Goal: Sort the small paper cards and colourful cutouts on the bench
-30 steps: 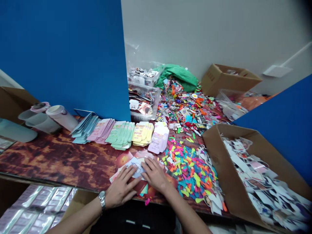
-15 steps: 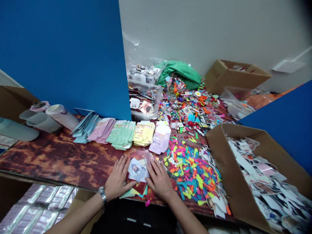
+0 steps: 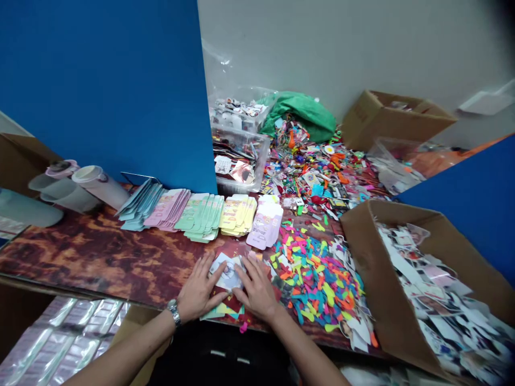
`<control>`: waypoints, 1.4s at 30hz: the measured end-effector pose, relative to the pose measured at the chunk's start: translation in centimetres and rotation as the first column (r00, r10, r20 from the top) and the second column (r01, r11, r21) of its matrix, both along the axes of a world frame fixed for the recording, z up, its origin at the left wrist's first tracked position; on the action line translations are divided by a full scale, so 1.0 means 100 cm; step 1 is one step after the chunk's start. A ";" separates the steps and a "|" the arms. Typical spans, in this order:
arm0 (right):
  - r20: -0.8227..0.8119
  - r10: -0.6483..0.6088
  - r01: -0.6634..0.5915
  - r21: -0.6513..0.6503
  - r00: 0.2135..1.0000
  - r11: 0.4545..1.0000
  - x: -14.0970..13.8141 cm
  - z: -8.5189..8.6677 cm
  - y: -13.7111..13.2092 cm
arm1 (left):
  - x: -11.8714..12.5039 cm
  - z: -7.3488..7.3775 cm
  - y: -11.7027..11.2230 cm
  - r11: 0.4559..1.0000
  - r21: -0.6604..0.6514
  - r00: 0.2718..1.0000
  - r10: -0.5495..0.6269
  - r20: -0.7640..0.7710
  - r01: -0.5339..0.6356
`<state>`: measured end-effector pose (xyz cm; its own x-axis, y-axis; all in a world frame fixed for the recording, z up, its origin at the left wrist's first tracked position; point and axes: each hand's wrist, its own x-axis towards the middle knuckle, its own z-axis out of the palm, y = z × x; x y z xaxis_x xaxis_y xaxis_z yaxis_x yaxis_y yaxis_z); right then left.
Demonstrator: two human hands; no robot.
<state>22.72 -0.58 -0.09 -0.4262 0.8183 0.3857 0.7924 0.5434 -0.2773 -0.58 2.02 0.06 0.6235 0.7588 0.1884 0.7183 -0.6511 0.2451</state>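
My left hand (image 3: 200, 290), with a metal watch (image 3: 174, 311) at the wrist, lies palm down with its fingers apart. It rests on the left side of a small pile of papers topped by a white printed card (image 3: 228, 274). From the right, my right hand (image 3: 258, 288) spreads flat on the same pile, fingertips on the card's edge. Clear plastic film seems to lie around the card. Dark red, yellow and green papers (image 3: 220, 311) stick out below, partly covered by my hands. Neither hand grips anything.
Rows of flat blue, pink, green (image 3: 197, 217), yellow and purple (image 3: 263, 228) small boxes line the back. Colourful balloons (image 3: 317, 276) heap on the right beside a cardboard box (image 3: 356, 252) of paper pieces. Cups (image 3: 96, 185) stand left; trinkets (image 3: 314, 161) pile up behind.
Both hands have shifted slightly inward over the card and now cover more of it. The view has tilted a little.
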 end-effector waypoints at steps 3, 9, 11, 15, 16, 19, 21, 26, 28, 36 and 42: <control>-0.018 0.016 -0.016 0.032 1.000 0.999 0.001 0.007 0.000 | 0.001 -0.001 0.001 1.000 0.012 1.000 -0.005 0.003 0.005; -0.006 -0.028 0.028 0.041 1.000 0.999 0.028 0.012 -0.012 | 0.000 -0.004 0.002 1.000 0.017 1.000 -0.005 0.009 0.005; -0.020 -0.064 0.065 0.029 0.998 0.997 0.026 0.005 -0.014 | 0.000 -0.005 0.002 1.000 0.018 1.000 -0.006 -0.001 0.006; -0.045 -0.097 0.096 -0.022 0.994 0.995 0.011 0.000 -0.012 | 0.000 -0.006 0.002 0.999 0.041 1.000 -0.021 -0.023 0.022; -0.060 -0.093 0.092 -0.022 0.994 0.996 0.009 0.002 -0.011 | 0.001 -0.005 0.003 0.999 0.044 1.000 -0.021 -0.023 0.022; -0.124 -0.087 0.090 0.019 0.988 0.996 0.021 0.010 -0.011 | 0.001 -0.005 0.003 0.999 0.047 1.000 -0.020 -0.011 0.020; -0.163 -0.144 0.152 0.041 0.976 0.987 0.041 0.015 -0.012 | 0.001 -0.004 0.003 0.999 0.050 1.000 -0.021 -0.006 0.021; -0.027 -0.236 0.235 -0.046 0.971 0.971 0.100 0.011 -0.009 | 0.001 -0.005 0.004 0.998 0.054 0.999 -0.026 -0.018 0.027; 0.098 -0.229 0.236 -0.068 0.969 0.969 0.120 0.007 -0.007 | 0.000 -0.005 0.004 0.998 0.059 0.999 -0.023 -0.024 0.025; 0.325 -0.475 0.498 0.014 0.818 0.867 0.142 0.021 -0.014 | 0.000 -0.006 0.004 0.999 0.041 1.000 -0.018 -0.013 0.018; 0.337 -0.276 0.344 -0.159 0.900 0.926 0.107 0.022 0.001 | 0.003 0.001 0.005 1.000 -0.001 0.999 -0.004 -0.032 0.004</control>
<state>33.41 -0.45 2.14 -0.2057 0.9749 0.0846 0.9742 0.2122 -0.0771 -0.28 2.50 0.13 0.6323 0.7564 0.1675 0.7231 -0.6538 0.2227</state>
